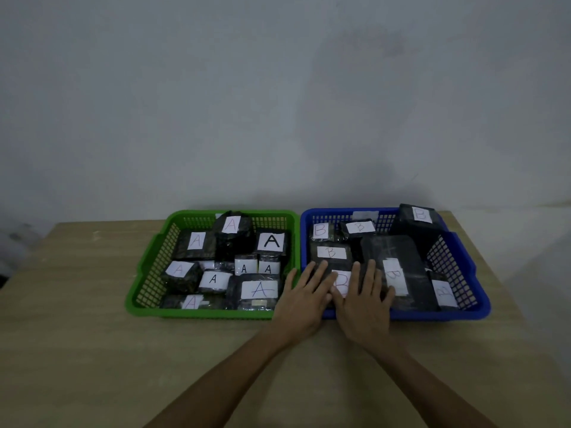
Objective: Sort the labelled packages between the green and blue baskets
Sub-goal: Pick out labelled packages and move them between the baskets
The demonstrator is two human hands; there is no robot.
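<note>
Both hands, left hand and right hand, lie flat on a B package.

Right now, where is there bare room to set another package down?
Bare table lies in front of and left of the green basket. Both it and the blue basket are crowded; both hands rest on the blue basket's near-left packages.

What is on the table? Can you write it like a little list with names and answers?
table: wooden top, against a grey wall
green basket: on the left, holds black packages marked A
blue basket: on the right, holds black packages marked B
baskets: side by side, touching
left hand: flat, over the blue basket's near left corner
right hand: flat on a B package in the blue basket
loose packages on table: none seen
</note>
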